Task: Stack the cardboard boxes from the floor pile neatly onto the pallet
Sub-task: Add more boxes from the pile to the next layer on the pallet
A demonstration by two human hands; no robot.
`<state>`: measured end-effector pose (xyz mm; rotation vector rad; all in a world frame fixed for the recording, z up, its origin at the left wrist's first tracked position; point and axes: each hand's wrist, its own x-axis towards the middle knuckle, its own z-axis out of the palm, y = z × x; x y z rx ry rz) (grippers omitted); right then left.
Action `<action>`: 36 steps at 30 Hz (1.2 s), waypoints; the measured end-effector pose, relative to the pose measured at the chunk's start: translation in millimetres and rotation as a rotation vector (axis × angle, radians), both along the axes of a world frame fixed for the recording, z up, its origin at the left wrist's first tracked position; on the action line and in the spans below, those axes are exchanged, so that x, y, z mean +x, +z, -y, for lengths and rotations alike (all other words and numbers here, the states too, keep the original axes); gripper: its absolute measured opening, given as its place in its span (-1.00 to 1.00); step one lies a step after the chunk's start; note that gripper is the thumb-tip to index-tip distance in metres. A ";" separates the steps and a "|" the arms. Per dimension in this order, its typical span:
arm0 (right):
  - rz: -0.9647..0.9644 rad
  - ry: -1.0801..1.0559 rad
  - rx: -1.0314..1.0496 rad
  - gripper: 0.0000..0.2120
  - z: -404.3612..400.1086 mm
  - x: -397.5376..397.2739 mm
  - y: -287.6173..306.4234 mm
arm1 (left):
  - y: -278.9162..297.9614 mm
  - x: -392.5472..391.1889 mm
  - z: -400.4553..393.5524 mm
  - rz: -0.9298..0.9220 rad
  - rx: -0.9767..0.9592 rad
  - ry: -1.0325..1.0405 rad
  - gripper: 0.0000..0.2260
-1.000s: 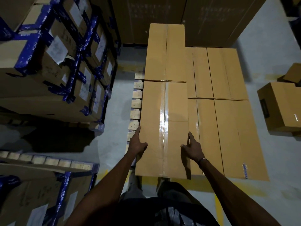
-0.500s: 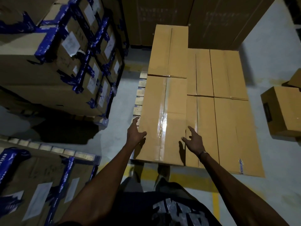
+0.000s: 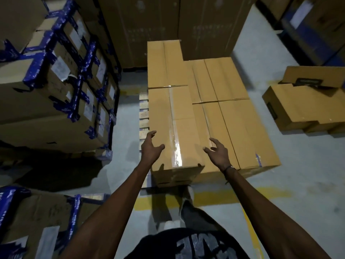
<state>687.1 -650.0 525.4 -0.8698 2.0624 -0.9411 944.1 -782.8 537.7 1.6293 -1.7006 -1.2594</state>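
Note:
A long taped cardboard box [image 3: 173, 126] lies on top of the left side of the stack on the wooden pallet [image 3: 144, 116]. A second box [image 3: 164, 64] lies end to end behind it. Lower boxes [image 3: 233, 118] fill the right side of the pallet. My left hand [image 3: 151, 148] hovers at the near box's left edge with loosely spread fingers, holding nothing. My right hand [image 3: 217, 153] hangs just off its right edge, fingers spread, also holding nothing. Both hands are off the cardboard.
Floor-pile boxes [image 3: 306, 105] lie at the right on the grey floor. Tall stacks of blue-taped cartons [image 3: 61, 79] stand at the left, and another [image 3: 37, 221] at the lower left. Large dark cartons [image 3: 177, 25] close off the back. A yellow floor line [image 3: 242, 195] runs under my feet.
Both hands gripped the near box's sides a second ago. They have let go and pulled back toward me, and I have stepped back so more of the floor and the right pile shows.

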 end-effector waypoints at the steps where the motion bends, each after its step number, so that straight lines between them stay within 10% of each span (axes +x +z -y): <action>1: -0.004 -0.016 -0.019 -0.46 -10.3 3.2 3.8 | 1.7 0.7 -5.5 -0.017 -0.009 -0.003 -0.40; 16: -0.004 -0.381 -0.192 -0.56 -176.7 -64.9 44.0 | 36.9 -131.6 -112.6 -0.162 -0.055 -0.335 -0.60; 36: -0.003 -0.774 -0.308 -0.64 -420.8 -397.9 70.3 | 67.4 -535.1 -283.3 -0.279 -0.005 -0.622 -0.69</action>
